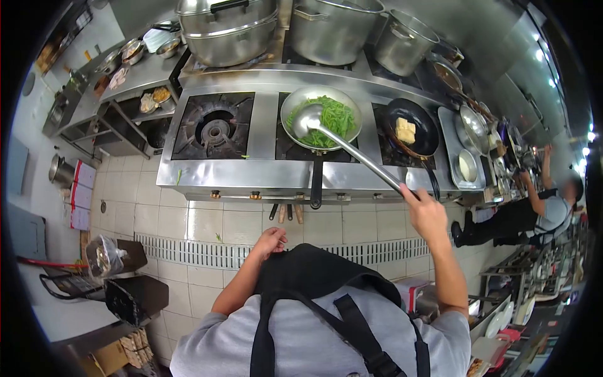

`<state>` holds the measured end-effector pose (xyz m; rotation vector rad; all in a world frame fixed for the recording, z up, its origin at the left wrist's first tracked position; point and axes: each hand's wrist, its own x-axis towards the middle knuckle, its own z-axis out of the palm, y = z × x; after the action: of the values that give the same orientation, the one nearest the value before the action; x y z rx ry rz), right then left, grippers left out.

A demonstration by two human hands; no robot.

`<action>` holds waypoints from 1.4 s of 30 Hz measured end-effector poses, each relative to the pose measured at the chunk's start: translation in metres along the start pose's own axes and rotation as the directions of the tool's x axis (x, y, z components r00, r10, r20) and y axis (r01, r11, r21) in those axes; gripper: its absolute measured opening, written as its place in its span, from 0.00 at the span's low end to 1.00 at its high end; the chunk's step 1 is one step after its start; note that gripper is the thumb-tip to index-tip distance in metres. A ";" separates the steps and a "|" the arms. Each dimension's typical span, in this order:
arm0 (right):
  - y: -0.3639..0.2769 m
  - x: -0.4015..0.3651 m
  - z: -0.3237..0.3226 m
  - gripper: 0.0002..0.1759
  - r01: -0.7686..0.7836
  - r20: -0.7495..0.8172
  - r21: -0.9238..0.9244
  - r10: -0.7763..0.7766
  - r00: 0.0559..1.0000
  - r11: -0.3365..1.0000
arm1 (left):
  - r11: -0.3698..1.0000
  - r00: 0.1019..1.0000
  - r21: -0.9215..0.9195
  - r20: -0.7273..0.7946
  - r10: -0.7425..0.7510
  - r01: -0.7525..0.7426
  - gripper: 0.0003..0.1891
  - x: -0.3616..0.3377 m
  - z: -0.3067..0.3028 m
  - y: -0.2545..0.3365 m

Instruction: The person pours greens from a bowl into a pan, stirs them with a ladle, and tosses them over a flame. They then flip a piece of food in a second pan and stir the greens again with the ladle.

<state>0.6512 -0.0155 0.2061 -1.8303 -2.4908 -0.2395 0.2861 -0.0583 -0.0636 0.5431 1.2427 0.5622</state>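
Note:
My right hand (427, 215) is wrapped round the end of the long metal handle of a ladle (309, 119). The ladle's bowl rests among chopped green vegetables (337, 119) in a light-coloured frying pan (295, 99) on the middle burner. The pan's black handle (316, 182) points toward me, with no hand on it. My left hand (271, 241) is held low in front of my apron, short of the stove edge. Its fingers are loosely curled, and nothing shows in them.
A black pan (427, 119) with yellow blocks (405, 131) sits on the right burner. Large steel pots (333, 34) stand behind. Left is a bare burner (215, 129); right, a metal tray (449, 135) with bowls. Another person (543, 210) works at far right.

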 end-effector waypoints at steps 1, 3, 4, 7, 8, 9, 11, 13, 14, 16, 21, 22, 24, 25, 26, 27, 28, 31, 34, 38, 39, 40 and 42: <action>0.006 -0.007 -0.015 0.27 0.014 -0.002 -0.045 -0.014 1.000 0.999 | 0.999 0.999 0.002 -0.007 0.034 -0.034 0.15 0.004 0.001 0.001; 0.007 -0.021 -0.036 0.27 0.028 -0.001 -0.088 -0.028 1.000 0.996 | 0.997 0.997 -0.044 -0.007 0.070 -0.071 0.16 0.010 0.007 0.008; 0.005 -0.028 -0.043 0.28 -0.022 0.051 -0.073 0.026 0.998 0.997 | 0.991 0.994 -0.077 -0.005 0.105 -0.105 0.18 0.014 0.011 0.014; 0.008 -0.042 -0.021 0.29 -0.119 0.092 0.070 0.112 0.989 0.990 | 0.971 0.983 -0.166 0.031 0.179 -0.171 0.22 0.008 0.039 0.062; 0.010 -0.045 -0.004 0.30 -0.155 0.091 0.200 0.139 0.986 0.968 | 0.963 0.981 -0.200 0.035 0.190 -0.179 0.23 0.015 0.047 0.076; 0.012 -0.045 0.010 0.31 -0.187 0.089 0.269 0.169 0.982 0.945 | 0.955 0.979 -0.232 0.038 0.199 -0.185 0.25 0.022 0.054 0.091; 0.017 -0.044 0.024 0.32 -0.197 0.084 0.350 0.179 0.980 0.916 | 0.936 0.965 -0.312 0.147 0.217 -0.163 0.24 0.022 0.075 0.132; 0.018 -0.048 0.025 0.33 -0.192 0.055 0.459 0.188 0.981 0.867 | 0.937 0.964 -0.311 0.153 0.217 -0.162 0.22 0.049 0.094 0.150; 0.014 -0.049 0.014 0.33 -0.198 0.051 0.463 0.197 0.979 0.864 | 0.932 0.963 -0.325 0.153 0.221 -0.162 0.20 0.059 0.103 0.152; 0.004 -0.051 -0.012 0.32 -0.277 0.106 0.484 0.259 0.960 0.830 | 0.931 0.960 -0.287 0.096 0.261 -0.225 0.18 0.064 0.122 0.148; -0.011 -0.033 0.043 0.29 -0.240 0.099 0.527 0.222 0.970 0.815 | 0.923 0.949 -0.232 -0.005 0.316 -0.309 0.15 0.065 0.140 0.143; -0.010 -0.039 0.046 0.29 -0.251 0.103 0.523 0.232 0.967 0.815 | 0.919 0.948 -0.246 -0.002 0.318 -0.308 0.15 0.064 0.139 0.142; -0.011 -0.037 0.036 0.28 -0.305 0.156 0.629 0.268 0.951 0.716 | 0.907 0.943 -0.271 -0.007 0.333 -0.322 0.15 0.055 0.138 0.150; -0.010 -0.042 0.025 0.28 -0.314 0.150 0.586 0.280 0.948 0.747 | 0.910 0.969 -0.342 -0.010 0.245 -0.234 0.14 0.044 0.137 0.151; -0.002 -0.042 0.022 0.28 -0.306 0.142 0.584 0.276 0.951 0.752 | 0.900 0.987 -0.410 -0.004 0.162 -0.149 0.14 0.038 0.137 0.156; 0.008 -0.046 0.022 0.28 -0.311 0.159 0.646 0.276 0.948 0.697 | 0.884 0.984 -0.452 0.067 0.164 -0.117 0.17 0.046 0.134 0.153; 0.019 -0.053 0.022 0.28 -0.322 0.187 0.704 0.272 0.944 0.633 | 0.883 0.986 -0.455 0.062 0.158 -0.113 0.17 0.055 0.133 0.149; 0.043 -0.049 -0.050 0.28 -0.454 0.426 0.522 0.241 0.872 0.723 | 0.909 0.910 -0.293 0.202 0.363 -0.297 0.13 0.053 0.123 0.136; 0.083 -0.062 -0.084 0.27 -0.065 0.204 0.534 -0.054 0.977 0.843 | 0.929 0.969 -0.324 0.105 0.222 -0.178 0.17 -0.005 0.128 0.147; 0.080 -0.026 -0.127 0.30 -0.151 0.338 0.468 -0.019 0.941 0.871 | 0.924 0.908 -0.063 0.174 0.382 -0.377 0.15 -0.006 0.118 0.133; 0.079 -0.022 -0.146 0.30 -0.195 0.422 0.437 -0.009 0.906 0.878 | 0.940 0.931 -0.078 0.131 0.340 -0.333 0.24 -0.024 0.121 0.132; 0.078 -0.020 -0.155 0.30 -0.244 0.514 0.410 -0.002 0.858 0.879 | 0.953 0.962 -0.211 0.118 0.244 -0.216 0.22 -0.033 0.123 0.133; 0.091 -0.013 -0.150 0.28 -0.034 0.359 0.503 -0.173 0.917 0.863 | 0.937 0.927 -0.026 0.140 0.349 -0.349 0.20 -0.035 0.120 0.149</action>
<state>0.7328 -0.0235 0.3619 -1.6803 -2.5130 0.7878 0.3796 0.0205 0.0872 0.7994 1.0143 0.8087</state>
